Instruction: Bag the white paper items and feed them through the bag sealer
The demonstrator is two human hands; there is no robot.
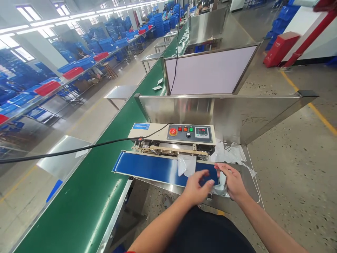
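Head view: right hand (pixel 232 182) pinches a clear plastic bag (pixel 187 166) lying across the blue conveyor belt (pixel 155 169) of a band sealer (pixel 171 135); left hand (pixel 197 188), fingers curled beside it, may or may not grip.

One head-worn camera, looking forward and down over the green conveyor belt (pixel 71 207). Close on the left hand (pixel 197 188) and right hand (pixel 231 181), just below the band sealer (pixel 172 138).
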